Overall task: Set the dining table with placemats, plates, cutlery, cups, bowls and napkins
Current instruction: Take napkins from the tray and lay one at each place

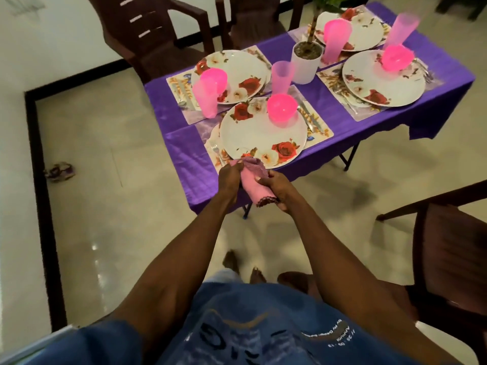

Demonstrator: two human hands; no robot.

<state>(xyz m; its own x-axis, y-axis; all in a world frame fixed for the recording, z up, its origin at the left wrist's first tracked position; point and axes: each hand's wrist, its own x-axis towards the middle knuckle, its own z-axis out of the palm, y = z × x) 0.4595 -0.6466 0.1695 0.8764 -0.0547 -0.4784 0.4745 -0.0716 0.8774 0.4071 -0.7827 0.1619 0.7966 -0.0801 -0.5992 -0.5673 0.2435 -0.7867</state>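
Observation:
Both my hands hold a pink napkin with a dark lace edge just above the near edge of the purple-clothed table. My left hand grips its left side and my right hand grips its right side. Right behind it lies the nearest floral plate on a placemat, with a pink bowl on it, a pink cup behind and a fork at its left. Three more settings with plates, pink bowls and cups fill the table.
A white pot with a plant stands mid-table. Brown chairs stand at the far side and at my right. A sandal lies on the tiled floor to the left. My feet show below.

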